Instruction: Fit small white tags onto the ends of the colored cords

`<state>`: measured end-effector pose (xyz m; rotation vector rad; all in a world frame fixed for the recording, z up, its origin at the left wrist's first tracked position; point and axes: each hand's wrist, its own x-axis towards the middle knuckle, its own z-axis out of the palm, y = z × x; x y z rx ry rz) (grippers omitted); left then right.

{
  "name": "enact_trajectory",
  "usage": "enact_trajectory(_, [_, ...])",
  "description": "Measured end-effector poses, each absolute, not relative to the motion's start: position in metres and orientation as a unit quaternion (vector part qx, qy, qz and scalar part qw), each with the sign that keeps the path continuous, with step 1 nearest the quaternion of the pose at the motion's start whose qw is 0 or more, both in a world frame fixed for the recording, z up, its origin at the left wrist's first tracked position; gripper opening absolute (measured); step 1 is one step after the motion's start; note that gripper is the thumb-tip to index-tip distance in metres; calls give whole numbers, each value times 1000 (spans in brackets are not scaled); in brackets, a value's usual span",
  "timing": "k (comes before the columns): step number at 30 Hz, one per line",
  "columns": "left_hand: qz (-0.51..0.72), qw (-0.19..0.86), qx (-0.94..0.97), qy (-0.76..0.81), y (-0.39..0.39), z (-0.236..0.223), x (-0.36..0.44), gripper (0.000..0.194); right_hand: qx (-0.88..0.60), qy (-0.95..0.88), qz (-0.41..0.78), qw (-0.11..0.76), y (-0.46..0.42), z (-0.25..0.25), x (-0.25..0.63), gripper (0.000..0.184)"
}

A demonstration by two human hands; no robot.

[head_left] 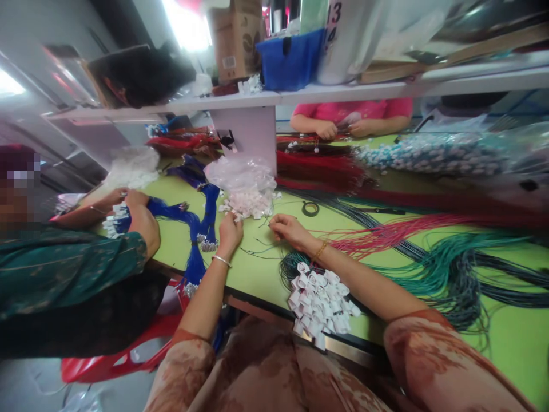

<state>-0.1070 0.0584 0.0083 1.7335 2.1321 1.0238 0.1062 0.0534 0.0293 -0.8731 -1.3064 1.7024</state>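
My left hand is at the near edge of a pile of small white plastic connectors, its fingers pinched on one white connector at the fingertips. To its right, my right hand is closed with thumb and forefinger on the end of a thin dark wire. Several more thin wire ends lie on the green tabletop between the hands. Under my right forearm, a bundle of wires ends in a cluster of white connectors that hangs over the table's front edge.
Pink wires, green wires and a roll of black tape lie to the right. Blue wire bundles are at the left, beside a co-worker's hands. Another person in pink sits opposite, below a shelf.
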Motion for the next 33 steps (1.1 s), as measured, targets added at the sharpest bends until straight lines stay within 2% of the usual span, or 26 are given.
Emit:
enact_trajectory(4, [504, 300, 526, 616, 41, 24, -90, 23, -345, -525, 667, 399, 51, 31, 109, 23])
enact_trajectory(6, [545, 408, 484, 550, 31, 29, -77, 28, -352, -553, 644, 394, 48, 33, 112, 23])
enact_trajectory(11, [523, 574, 402, 485, 13, 29, -51, 44, -357, -654, 529, 407, 42, 35, 118, 21])
enact_trajectory(15, [540, 651, 338, 412, 9, 24, -43, 44, -355, -678, 480, 429, 40, 32, 119, 18])
enact_trajectory(20, [557, 685, 293, 368, 10, 21, -39, 33, -359, -701, 440, 432, 40, 27, 121, 12])
enact_trajectory(25, [572, 684, 277, 358, 9, 24, -39, 33, -360, -721, 410, 427, 39, 27, 122, 9])
enact_trajectory(29, [575, 680, 275, 363, 9, 24, -39, 21, -367, -731, 395, 419, 37, 29, 123, 9])
enact_trajectory(33, [585, 650, 295, 386, 9, 21, -34, 23, -360, -766, 346, 404, 37, 27, 124, 9])
